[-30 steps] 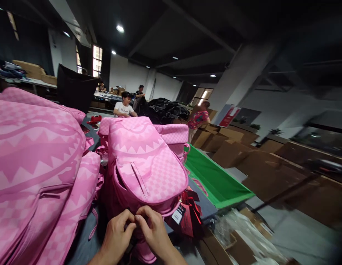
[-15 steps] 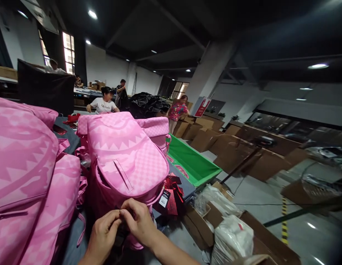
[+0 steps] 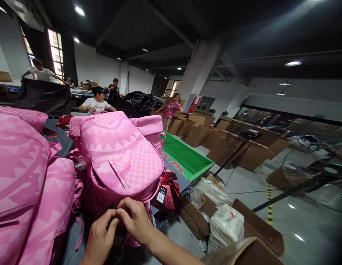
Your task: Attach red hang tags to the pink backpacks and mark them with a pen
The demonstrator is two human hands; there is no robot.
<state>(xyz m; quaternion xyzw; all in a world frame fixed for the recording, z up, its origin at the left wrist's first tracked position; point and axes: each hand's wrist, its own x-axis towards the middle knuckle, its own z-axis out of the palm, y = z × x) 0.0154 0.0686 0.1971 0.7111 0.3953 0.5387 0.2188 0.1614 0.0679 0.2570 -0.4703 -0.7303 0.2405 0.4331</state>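
A pink checkered backpack (image 3: 121,154) with a zigzag tooth pattern lies on a dark table in front of me, its top flap toward me. My left hand (image 3: 100,237) and my right hand (image 3: 134,220) meet at the bag's near edge, both with fingers pinched together on a small dark part of the bag that I cannot make out. Red and black hang tags (image 3: 166,189) dangle at the bag's right side. More pink backpacks (image 3: 24,176) are piled at the left, and another (image 3: 148,127) lies behind.
A green bin (image 3: 187,158) stands right of the table. Open cardboard boxes (image 3: 242,224) with plastic-wrapped bundles (image 3: 226,226) sit on the floor below. More cardboard boxes (image 3: 215,140) line the back. Several people (image 3: 96,103) work at far tables beside a heap of black bags (image 3: 137,103).
The view has swung to the right and the floor boxes have come into sight. Both hands stay pinched together at the bag's near edge, shifted a little left in the picture.
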